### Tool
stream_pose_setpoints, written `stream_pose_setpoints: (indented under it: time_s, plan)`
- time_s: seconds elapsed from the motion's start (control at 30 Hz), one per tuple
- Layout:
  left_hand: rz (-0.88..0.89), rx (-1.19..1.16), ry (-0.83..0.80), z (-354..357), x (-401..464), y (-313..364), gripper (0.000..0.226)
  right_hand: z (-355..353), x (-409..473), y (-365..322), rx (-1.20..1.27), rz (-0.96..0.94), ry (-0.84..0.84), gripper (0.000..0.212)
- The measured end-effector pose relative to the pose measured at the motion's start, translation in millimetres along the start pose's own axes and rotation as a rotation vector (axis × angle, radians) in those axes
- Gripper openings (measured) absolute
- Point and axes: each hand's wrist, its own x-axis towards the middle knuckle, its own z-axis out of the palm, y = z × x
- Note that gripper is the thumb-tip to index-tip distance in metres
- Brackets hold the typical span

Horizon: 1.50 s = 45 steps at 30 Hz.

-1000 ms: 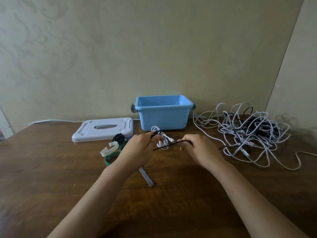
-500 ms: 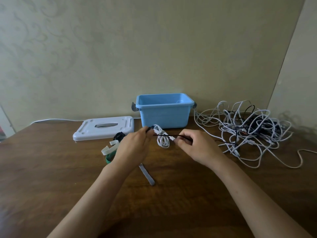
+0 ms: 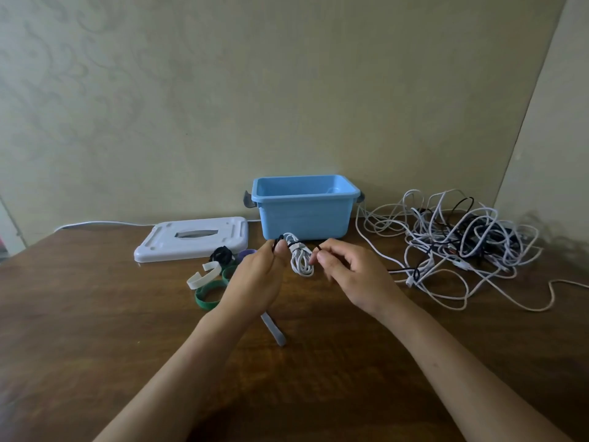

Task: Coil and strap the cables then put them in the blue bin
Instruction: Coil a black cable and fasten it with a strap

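Observation:
My left hand (image 3: 259, 277) pinches the looped end of a thin black cable (image 3: 402, 270) between thumb and forefinger. My right hand (image 3: 349, 274) pinches the same cable a little to the right; from there it trails off into the tangle. Between my hands, on the table, lies a small coiled white cable (image 3: 301, 260) bound with a white strap. The blue bin (image 3: 304, 212) stands open just behind it. A big tangle of white and black cables (image 3: 459, 244) lies to the right.
A white bin lid (image 3: 194, 239) lies flat left of the bin. Several loose straps, white (image 3: 204, 275), green (image 3: 208, 295), black (image 3: 221, 253) and purple, sit left of my left hand. A grey strap (image 3: 274, 330) lies under my left wrist. The wall is close behind.
The stretch of black cable held taut between my hands is gone; my right hand has moved left toward my left, and a small black loop now sits at my left fingertips.

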Motion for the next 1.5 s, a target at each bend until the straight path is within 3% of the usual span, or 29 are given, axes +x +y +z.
stream_pose_setpoints:
  time_s: [0.17, 0.3, 0.4, 0.57, 0.83, 1.0, 1.23, 1.4, 1.5]
  plan:
    - [0.012, 0.043, 0.026, -2.5, 5.9, -4.1, 0.043, 3.4, -3.0, -5.9, 0.121, -0.030, -0.048, 0.028]
    - [0.087, 0.024, -0.031, 0.7, 0.9, 0.3, 0.043, 5.3, -0.6, -6.0, 0.205, 0.014, 0.094, 0.031]
    - [0.156, 0.020, -0.102, 9.6, -3.7, 2.8, 0.040, 7.9, -1.4, -4.2, 0.144, 0.004, 0.097, 0.029]
    - [0.072, -0.209, -0.203, 7.1, -10.6, 10.7, 0.047, 16.6, -1.6, -2.7, -0.020, -0.004, -0.009, 0.022]
    - [0.015, -0.263, -0.207, 5.0, -7.9, 8.0, 0.039, 18.6, -3.7, -3.9, 0.021, -0.012, -0.012, 0.024]
    - [0.080, -0.065, -0.186, 5.0, -2.8, 2.6, 0.041, 8.0, 0.6, -0.3, 0.220, 0.006, 0.113, 0.034]
    - [-0.002, 0.047, -0.151, 4.7, 1.3, 1.7, 0.047, 6.2, 2.9, 0.6, 0.391, 0.073, -0.007, 0.041]
    - [-0.006, -0.009, 0.029, -1.4, -0.1, 2.7, 0.038, 6.2, 4.2, 9.2, 0.029, 0.129, 0.028, 0.032]
    - [-0.024, -0.074, 0.021, -0.8, 0.7, 3.7, 0.042, 7.7, 1.1, 6.5, 0.042, 0.070, -0.006, 0.027]
